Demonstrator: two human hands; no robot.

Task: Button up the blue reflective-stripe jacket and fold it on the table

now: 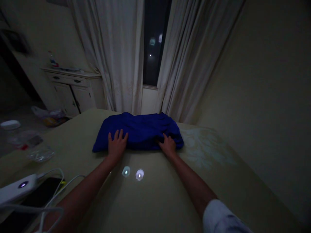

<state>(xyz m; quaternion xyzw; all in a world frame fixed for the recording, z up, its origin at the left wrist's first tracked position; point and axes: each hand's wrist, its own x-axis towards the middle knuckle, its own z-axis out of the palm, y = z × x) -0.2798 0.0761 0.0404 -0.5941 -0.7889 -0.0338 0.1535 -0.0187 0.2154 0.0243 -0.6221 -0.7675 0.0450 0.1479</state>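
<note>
Royal-blue soft cloth bundle [138,131] lies folded over on a pale olive bedsheet [150,197], just in front of long cream curtains [109,55]. On my remote feed it reads as light and limp, likely to slump rather than hold a shape, and I judge its near folded edge the best place to take hold. The person's left hand [117,144] lies open, fingers spread, palm down on the near side of the cloth, closed on nothing. The right hand [167,145] presses at the bundle's near right corner, fingers slightly curled into a fold; from here I cannot tell whether it is pinching the fabric or only resting on it. A white sleeve [223,220] shows at the right elbow. Off to the left, near the bed's edge, sit a white power bank [17,189] with white cables [54,186] and a black phone [41,191], beside a crumpled clear plastic bag [40,154].
</note>
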